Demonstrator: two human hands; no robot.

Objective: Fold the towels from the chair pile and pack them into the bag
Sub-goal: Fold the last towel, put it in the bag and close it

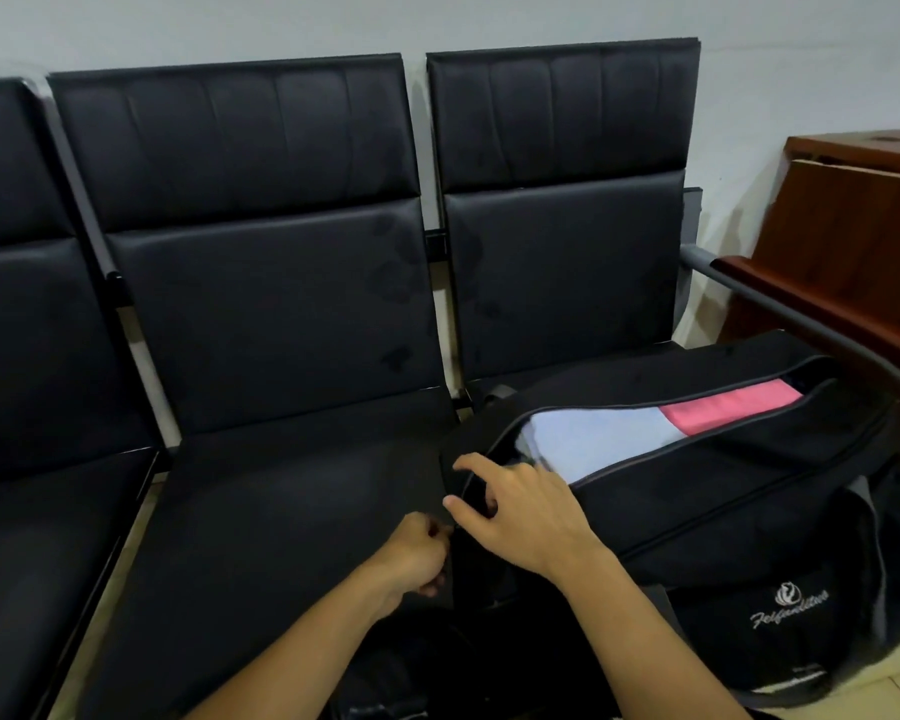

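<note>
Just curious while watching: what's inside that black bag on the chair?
Through the open zip of the black bag show a pale blue towel and a pink towel. Anything beneath them is covered.

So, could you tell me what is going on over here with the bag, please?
A person is working at the near end of a black fabric duffel bag that sits on the right-hand black padded chair. Its top zip is open, showing a folded pale blue towel and a folded pink towel inside. The right hand rests on the bag's end by the zip, while the left hand pinches something small there, possibly the zip pull. No towels show on the chairs.
</note>
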